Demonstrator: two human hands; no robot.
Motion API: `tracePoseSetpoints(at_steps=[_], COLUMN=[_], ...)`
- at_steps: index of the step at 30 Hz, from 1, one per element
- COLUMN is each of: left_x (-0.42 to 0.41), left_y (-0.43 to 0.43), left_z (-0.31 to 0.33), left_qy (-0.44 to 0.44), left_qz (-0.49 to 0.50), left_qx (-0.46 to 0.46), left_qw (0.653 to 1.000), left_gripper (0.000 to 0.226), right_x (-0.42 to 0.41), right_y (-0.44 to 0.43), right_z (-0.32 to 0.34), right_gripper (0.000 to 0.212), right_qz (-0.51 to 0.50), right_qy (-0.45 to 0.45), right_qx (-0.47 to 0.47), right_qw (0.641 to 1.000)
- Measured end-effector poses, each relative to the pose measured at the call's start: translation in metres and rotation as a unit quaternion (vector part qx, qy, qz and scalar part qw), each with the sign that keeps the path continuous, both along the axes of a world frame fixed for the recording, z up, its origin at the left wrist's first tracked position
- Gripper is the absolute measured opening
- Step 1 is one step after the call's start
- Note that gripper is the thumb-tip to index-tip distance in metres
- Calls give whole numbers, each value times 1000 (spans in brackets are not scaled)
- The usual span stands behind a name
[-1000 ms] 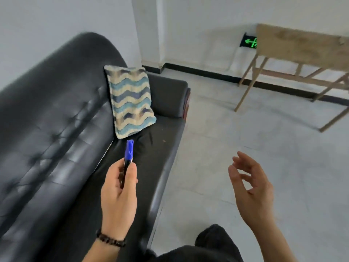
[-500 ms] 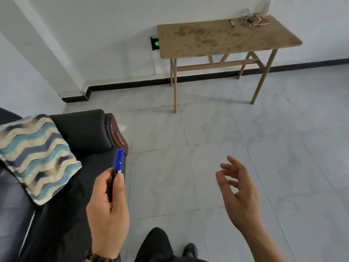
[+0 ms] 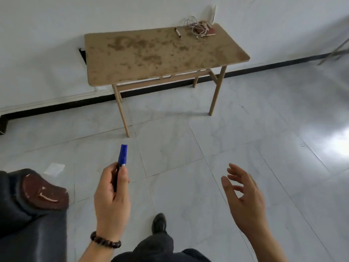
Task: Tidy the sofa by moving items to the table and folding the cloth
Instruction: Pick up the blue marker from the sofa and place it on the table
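Observation:
My left hand [image 3: 111, 197] grips a marker with a blue cap [image 3: 122, 155], cap pointing up and away, over the tiled floor. My right hand [image 3: 243, 197] hangs free at the right with relaxed, spread fingers and holds nothing. The wooden table [image 3: 143, 53] stands against the white wall ahead, well beyond both hands. On its far right corner lie a dark pen [image 3: 177, 32] and a tangle of pale cable [image 3: 197, 28]. Only the black sofa's armrest [image 3: 28, 205] shows at the lower left; the seat and any cloth are out of view.
Pale tiled floor [image 3: 207, 148] stretches between me and the table. A small white scrap [image 3: 54, 168] lies on the floor by the armrest. My shoe [image 3: 159, 223] and dark trouser leg are at the bottom centre. A metal frame leg [image 3: 334, 52] shows far right.
The view has swung right from the sofa and cushion toward the table, which is now nearer and centred. My left hand still grips the marker; my right hand stays open.

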State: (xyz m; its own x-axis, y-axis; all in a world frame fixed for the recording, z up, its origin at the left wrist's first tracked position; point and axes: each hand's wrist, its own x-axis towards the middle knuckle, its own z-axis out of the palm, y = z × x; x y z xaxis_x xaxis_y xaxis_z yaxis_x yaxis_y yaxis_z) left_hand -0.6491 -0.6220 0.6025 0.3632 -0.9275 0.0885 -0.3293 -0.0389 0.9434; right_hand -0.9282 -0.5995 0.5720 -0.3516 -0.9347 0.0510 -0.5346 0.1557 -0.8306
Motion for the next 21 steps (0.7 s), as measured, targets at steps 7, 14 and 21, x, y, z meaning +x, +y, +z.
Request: tracePoseSetpoints(at_steps=[7,14,21], left_x=[-108,-220,-264], left_y=[-204,-381,-524], left_z=[20,-1,39], left_qy=[-21,-65,-63], left_qz=[-121,-140,-55], left_qx=[-42,-15,-33], left_qw=[992,988,996], left_gripper=[30,12,24], right_x=[-93,-191,-242], right_y=[-137,-331,-547], right_z=[1,-42,5], right_gripper=[35,35,38], right_qz=[-132,-121,18], right_qy=[-30,-47,-15], right_qx=[-53,-24,-41], right_qw=[989,991,999])
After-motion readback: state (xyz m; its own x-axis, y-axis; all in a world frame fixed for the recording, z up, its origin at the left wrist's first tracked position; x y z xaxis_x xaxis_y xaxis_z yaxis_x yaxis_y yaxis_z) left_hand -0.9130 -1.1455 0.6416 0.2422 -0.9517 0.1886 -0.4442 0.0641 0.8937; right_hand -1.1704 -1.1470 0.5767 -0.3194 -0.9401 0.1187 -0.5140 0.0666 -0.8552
